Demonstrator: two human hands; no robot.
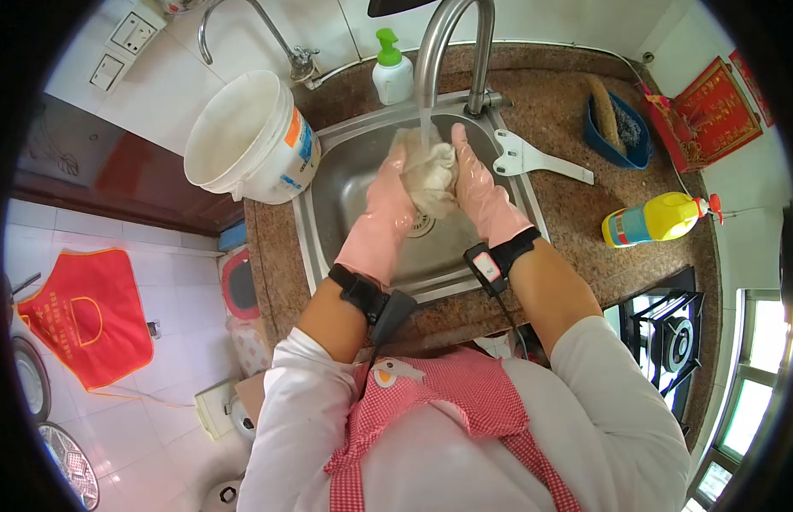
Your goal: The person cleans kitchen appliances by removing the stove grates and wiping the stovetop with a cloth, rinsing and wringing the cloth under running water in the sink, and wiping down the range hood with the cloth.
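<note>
A wet whitish cloth (432,183) is bunched under the stream from the curved metal faucet (429,64), over the steel sink (349,183). My left hand (392,200), in a pink rubber glove, holds the cloth's left side; its fingertips are partly hidden behind the cloth. On the right side, my right hand (482,188), also gloved in pink, presses against the cloth with the thumb side raised. The sink drain (422,226) shows partly below the cloth. Black straps with small devices are around both wrists.
Left of the sink stands a white bucket (281,162). Behind it is a green-topped soap bottle (393,77). To the right lie a white scraper-like tool (546,162), a blue basket (635,154) with a brush, a yellow bottle (661,220) and a gas stove (673,337).
</note>
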